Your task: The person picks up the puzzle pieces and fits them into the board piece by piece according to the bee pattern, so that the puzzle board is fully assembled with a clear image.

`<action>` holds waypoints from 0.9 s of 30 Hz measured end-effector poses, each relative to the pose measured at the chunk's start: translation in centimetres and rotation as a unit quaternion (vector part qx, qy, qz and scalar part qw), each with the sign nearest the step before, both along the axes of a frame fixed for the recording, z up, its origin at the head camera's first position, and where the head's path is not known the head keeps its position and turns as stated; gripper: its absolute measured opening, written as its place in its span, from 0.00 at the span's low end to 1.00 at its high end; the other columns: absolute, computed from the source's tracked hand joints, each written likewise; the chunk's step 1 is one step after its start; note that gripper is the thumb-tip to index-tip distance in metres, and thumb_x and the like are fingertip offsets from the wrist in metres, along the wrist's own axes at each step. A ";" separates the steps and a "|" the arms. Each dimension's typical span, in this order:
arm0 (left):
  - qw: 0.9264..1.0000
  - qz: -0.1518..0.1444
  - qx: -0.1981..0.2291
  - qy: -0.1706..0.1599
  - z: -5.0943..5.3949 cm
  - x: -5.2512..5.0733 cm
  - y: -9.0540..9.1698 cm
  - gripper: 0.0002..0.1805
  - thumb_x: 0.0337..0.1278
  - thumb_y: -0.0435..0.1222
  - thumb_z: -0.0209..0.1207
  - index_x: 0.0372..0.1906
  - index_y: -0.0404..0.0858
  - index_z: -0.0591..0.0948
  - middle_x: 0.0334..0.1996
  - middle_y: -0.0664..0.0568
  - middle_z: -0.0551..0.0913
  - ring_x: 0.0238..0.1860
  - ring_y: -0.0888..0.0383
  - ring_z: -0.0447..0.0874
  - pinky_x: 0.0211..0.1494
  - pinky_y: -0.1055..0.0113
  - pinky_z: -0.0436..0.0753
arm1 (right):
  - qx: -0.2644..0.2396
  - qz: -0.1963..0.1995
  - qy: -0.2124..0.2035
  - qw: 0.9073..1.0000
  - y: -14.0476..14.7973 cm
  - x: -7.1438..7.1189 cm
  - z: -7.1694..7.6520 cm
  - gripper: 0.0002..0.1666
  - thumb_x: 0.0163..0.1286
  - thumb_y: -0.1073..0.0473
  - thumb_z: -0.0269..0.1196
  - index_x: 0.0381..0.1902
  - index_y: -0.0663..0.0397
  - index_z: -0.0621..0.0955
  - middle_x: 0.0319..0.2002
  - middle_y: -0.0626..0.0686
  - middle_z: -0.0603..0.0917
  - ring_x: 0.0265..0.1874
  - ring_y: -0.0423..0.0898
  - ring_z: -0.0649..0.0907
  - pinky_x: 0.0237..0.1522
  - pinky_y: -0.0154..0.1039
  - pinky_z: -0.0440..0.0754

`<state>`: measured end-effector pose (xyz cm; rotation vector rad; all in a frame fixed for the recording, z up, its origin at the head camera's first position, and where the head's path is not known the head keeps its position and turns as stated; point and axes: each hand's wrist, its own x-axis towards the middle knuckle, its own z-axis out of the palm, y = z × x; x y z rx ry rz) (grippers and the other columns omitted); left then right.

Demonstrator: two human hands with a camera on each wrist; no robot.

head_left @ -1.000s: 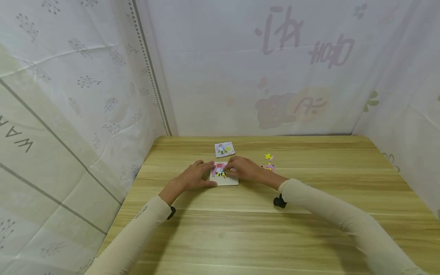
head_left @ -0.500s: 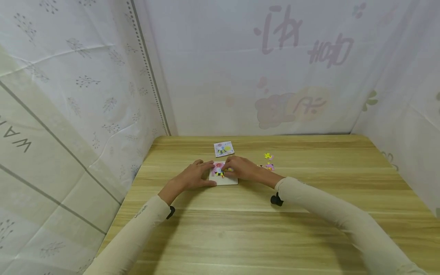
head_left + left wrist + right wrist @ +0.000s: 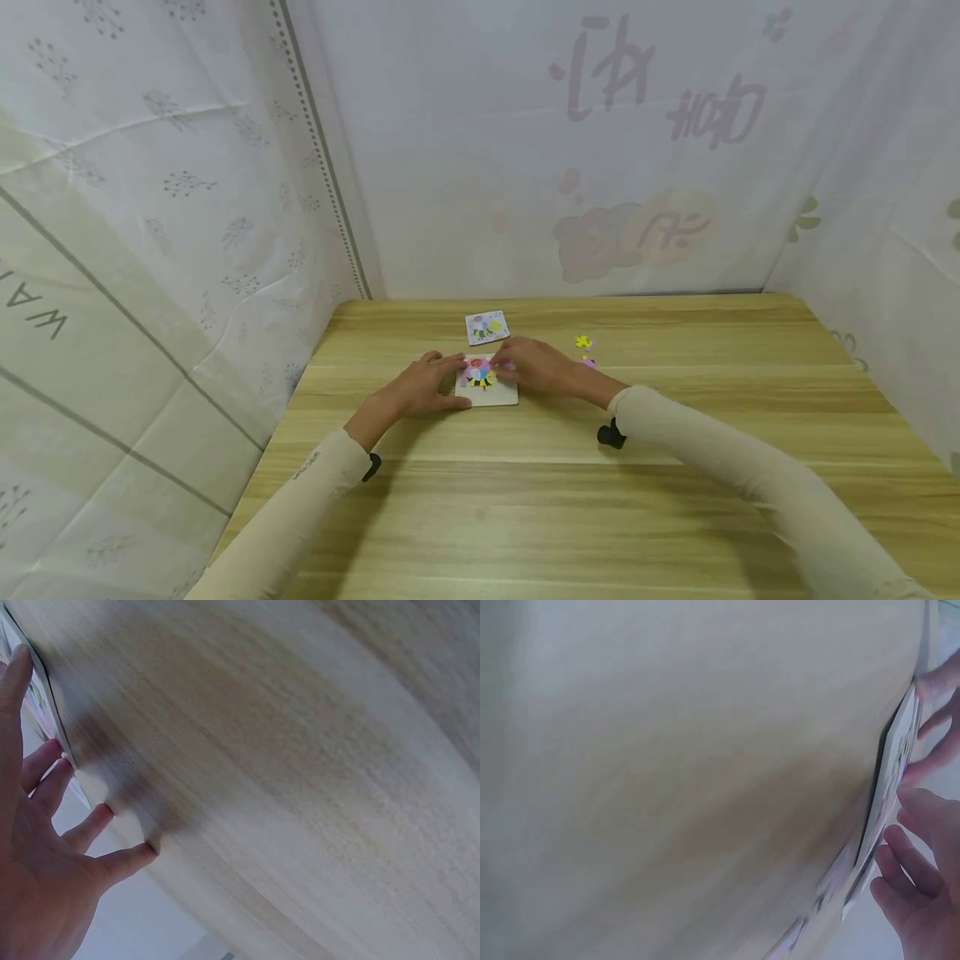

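Note:
A jigsaw board [image 3: 495, 399] lies on the table with a partly filled bee picture in its upper left area, pink with yellow and black stripes. My left hand [image 3: 423, 386] rests at the board's left side, its fingers extended along the edge, as the left wrist view also shows. Over the board's upper right, my right hand [image 3: 536, 367] bends its thumb and fingers around a pinkish puzzle piece [image 3: 507, 366], mostly hidden by the fingers. In the right wrist view the right hand [image 3: 930, 877] is beside the board [image 3: 889, 769].
A bee picture card [image 3: 487, 327] lies behind the board. Loose yellow and pink puzzle pieces [image 3: 582, 342] lie to the right, some partly hidden by the right wrist. The wooden table [image 3: 480, 508] meets a curtain [image 3: 465, 167] at the back.
The right hand has moved slightly up and right over the board, uncovering more of the bee's yellow and black stripes. Its wrist now hides more of the loose pieces. The left hand stays put.

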<state>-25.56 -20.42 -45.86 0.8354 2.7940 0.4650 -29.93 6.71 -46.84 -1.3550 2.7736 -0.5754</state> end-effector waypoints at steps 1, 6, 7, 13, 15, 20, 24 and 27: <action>1.000 0.000 -0.002 0.000 0.0 0.0 0.0 0.46 0.63 0.61 0.66 0.78 0.39 0.69 0.79 0.47 0.65 0.76 0.36 0.62 0.73 0.31 0.62 | -0.001 -0.003 0.000 1.000 0.3 -0.1 0.0 0.13 0.74 0.56 0.68 0.52 0.54 0.89 0.50 0.50 0.86 0.50 0.44 0.83 0.54 0.43 0.83; 1.000 0.002 -0.008 0.004 -0.1 0.0 -0.1 0.46 0.63 0.61 0.66 0.78 0.40 0.69 0.79 0.48 0.64 0.77 0.36 0.61 0.74 0.31 0.61 | 0.004 -0.015 0.003 1.000 2.0 -0.5 0.3 0.14 0.73 0.58 0.69 0.53 0.56 0.89 0.49 0.52 0.87 0.49 0.47 0.84 0.52 0.44 0.84; 1.000 0.002 -0.008 0.006 -0.1 0.0 -0.1 0.46 0.63 0.61 0.66 0.78 0.40 0.69 0.79 0.48 0.64 0.77 0.35 0.61 0.74 0.30 0.61 | 0.007 -0.017 0.005 1.000 2.3 -0.5 0.3 0.13 0.73 0.59 0.69 0.53 0.57 0.89 0.49 0.53 0.87 0.49 0.48 0.84 0.52 0.45 0.84; 1.000 0.000 -0.007 0.006 0.0 0.0 0.0 0.46 0.63 0.60 0.67 0.78 0.40 0.69 0.79 0.48 0.64 0.77 0.35 0.60 0.75 0.32 0.59 | 0.018 -0.034 0.016 0.999 4.6 -0.8 0.5 0.14 0.73 0.59 0.68 0.53 0.59 0.89 0.50 0.55 0.88 0.50 0.50 0.85 0.53 0.46 0.85; 1.000 0.000 -0.007 0.005 0.0 0.0 0.0 0.46 0.62 0.60 0.67 0.78 0.40 0.69 0.79 0.48 0.64 0.77 0.35 0.59 0.75 0.32 0.59 | 0.017 -0.043 0.016 0.999 5.3 -0.9 0.6 0.14 0.74 0.59 0.68 0.53 0.59 0.89 0.50 0.55 0.88 0.50 0.50 0.85 0.53 0.46 0.85; 1.000 0.001 -0.010 0.006 -0.2 -0.1 -0.1 0.47 0.63 0.60 0.67 0.79 0.40 0.67 0.79 0.48 0.64 0.77 0.36 0.60 0.76 0.35 0.61 | 0.010 -0.062 0.015 0.998 6.9 -1.6 0.6 0.15 0.73 0.59 0.69 0.53 0.60 0.88 0.51 0.57 0.87 0.50 0.52 0.86 0.50 0.47 0.86; 1.000 0.002 -0.013 0.004 -0.3 -0.2 -0.1 0.48 0.63 0.61 0.66 0.79 0.40 0.67 0.79 0.48 0.64 0.77 0.36 0.60 0.76 0.36 0.60 | 0.004 -0.068 0.015 0.998 7.9 -2.1 0.4 0.16 0.73 0.59 0.69 0.53 0.61 0.88 0.51 0.59 0.87 0.50 0.54 0.86 0.50 0.49 0.86; 1.000 0.001 -0.013 0.002 -0.3 -0.2 0.0 0.48 0.63 0.61 0.66 0.79 0.39 0.66 0.80 0.48 0.64 0.77 0.36 0.59 0.76 0.36 0.60 | 0.004 -0.072 0.013 0.997 8.6 -2.2 0.3 0.16 0.74 0.59 0.68 0.54 0.62 0.87 0.53 0.60 0.86 0.51 0.55 0.86 0.51 0.50 0.86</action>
